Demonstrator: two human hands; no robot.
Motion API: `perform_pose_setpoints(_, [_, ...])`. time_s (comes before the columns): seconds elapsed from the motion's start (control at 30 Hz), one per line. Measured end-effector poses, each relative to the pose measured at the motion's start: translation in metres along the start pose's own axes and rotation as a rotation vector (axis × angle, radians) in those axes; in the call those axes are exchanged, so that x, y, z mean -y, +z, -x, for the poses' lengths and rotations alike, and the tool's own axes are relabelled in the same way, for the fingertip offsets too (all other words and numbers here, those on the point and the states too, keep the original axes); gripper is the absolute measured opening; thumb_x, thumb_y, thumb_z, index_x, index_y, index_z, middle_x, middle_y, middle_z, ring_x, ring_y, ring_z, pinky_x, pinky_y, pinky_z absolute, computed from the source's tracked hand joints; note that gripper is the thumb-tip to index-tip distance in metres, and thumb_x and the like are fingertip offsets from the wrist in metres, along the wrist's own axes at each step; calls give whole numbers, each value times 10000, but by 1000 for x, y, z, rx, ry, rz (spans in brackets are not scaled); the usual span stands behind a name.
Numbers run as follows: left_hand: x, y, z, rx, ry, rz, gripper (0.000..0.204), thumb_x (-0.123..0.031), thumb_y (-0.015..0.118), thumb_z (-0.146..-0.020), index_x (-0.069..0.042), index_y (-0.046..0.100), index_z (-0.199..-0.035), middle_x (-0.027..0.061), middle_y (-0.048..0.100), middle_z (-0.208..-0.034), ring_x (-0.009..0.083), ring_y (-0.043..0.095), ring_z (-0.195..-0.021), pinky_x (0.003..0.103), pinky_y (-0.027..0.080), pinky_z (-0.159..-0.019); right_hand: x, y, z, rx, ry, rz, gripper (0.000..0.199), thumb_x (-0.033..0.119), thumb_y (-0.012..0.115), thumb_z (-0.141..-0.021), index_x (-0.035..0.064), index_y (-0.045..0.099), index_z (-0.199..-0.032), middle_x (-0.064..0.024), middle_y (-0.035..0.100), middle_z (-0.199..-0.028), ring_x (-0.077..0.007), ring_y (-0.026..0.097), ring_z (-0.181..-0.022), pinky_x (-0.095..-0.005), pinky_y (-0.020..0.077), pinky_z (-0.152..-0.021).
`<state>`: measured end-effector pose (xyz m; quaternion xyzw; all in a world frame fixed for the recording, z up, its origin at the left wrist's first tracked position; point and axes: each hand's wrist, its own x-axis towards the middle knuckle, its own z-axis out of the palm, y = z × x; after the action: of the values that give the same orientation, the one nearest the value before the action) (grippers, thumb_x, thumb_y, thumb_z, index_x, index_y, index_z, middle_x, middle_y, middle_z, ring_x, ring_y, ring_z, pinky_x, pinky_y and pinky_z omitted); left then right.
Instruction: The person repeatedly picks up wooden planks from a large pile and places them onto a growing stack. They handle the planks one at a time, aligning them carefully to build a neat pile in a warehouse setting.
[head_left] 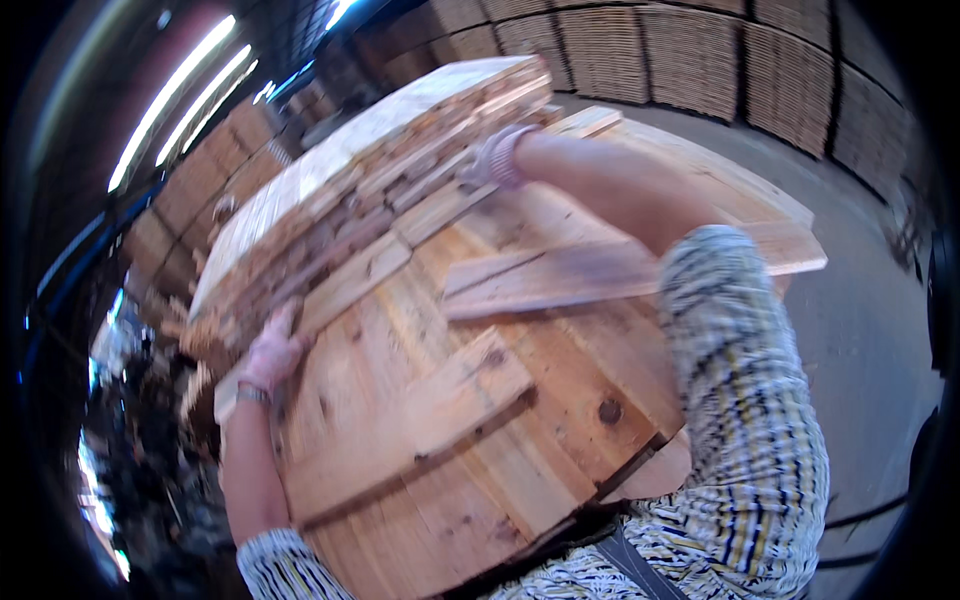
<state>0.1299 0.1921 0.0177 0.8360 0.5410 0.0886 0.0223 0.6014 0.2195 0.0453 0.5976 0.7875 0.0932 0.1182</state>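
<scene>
My left hand point(272, 352), in a pale glove, is at the left end of a narrow board point(358, 283), fingers stretched along it. My right hand point(488, 168), also gloved, reaches across to the far end of a second narrow board point(445, 213); its fingers are smeared by motion. Both boards lie end to end against the front of a layered wood stack point(395, 110). Below them spreads a surface of planks laid side by side point(590, 400). A loose short board point(415, 425) rests across it, and another board point(560, 280) lies partly under my right forearm.
Further boards point(770, 235) jut out on the right beyond my arm. Tall stacks of wood point(690, 60) line the far wall past a grey floor point(850, 330). More stacks point(215, 165) stand at the left, near a dark cluttered area.
</scene>
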Motion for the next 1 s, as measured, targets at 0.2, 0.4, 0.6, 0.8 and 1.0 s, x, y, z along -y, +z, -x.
perform_pose_setpoints(0.2, [-40,-21,82,-175,-34,-33,849,-350,738,-828,-86,313,-1513,211,403,-1492,348,339,-1414,396,286,-1163,21,-12,123,-147,-337,-178,789,451,678,-857,80,372,-1483,-223,549,-1363,-340,545,-1248,-410,434,-1041])
perform_pose_setpoints(0.4, [-142,-16,228,-58,307,-362,838,-475,702,-839,11,379,-1440,233,485,-1394,364,439,-1330,405,388,-1089,33,23,269,-120,-188,-276,869,499,717,-806,-4,402,-1441,-274,451,-1427,-394,445,-1333,-410,365,-1108])
perform_pose_setpoints(0.6, [-133,-21,238,61,81,-174,711,-529,628,-868,-5,480,-1324,260,555,-1201,407,532,-1154,482,440,-983,41,32,253,-132,-143,-612,801,303,759,-798,-25,412,-1442,-228,447,-1464,-309,394,-1396,-358,293,-1154])
perform_pose_setpoints(0.8, [-129,-16,321,-117,210,-148,639,-501,663,-833,-25,531,-1237,184,592,-1127,374,569,-1086,468,454,-948,27,49,259,-70,-115,-900,857,310,777,-789,-42,377,-1460,-161,432,-1485,-240,375,-1396,-333,265,-1161])
perform_pose_setpoints(1.0, [-135,-13,341,-252,170,-162,550,-418,697,-825,-11,553,-1165,166,610,-1073,340,599,-1040,441,481,-913,32,26,249,13,-63,-828,839,190,765,-744,-45,386,-1454,-128,507,-1412,-199,435,-1336,-299,303,-1132])
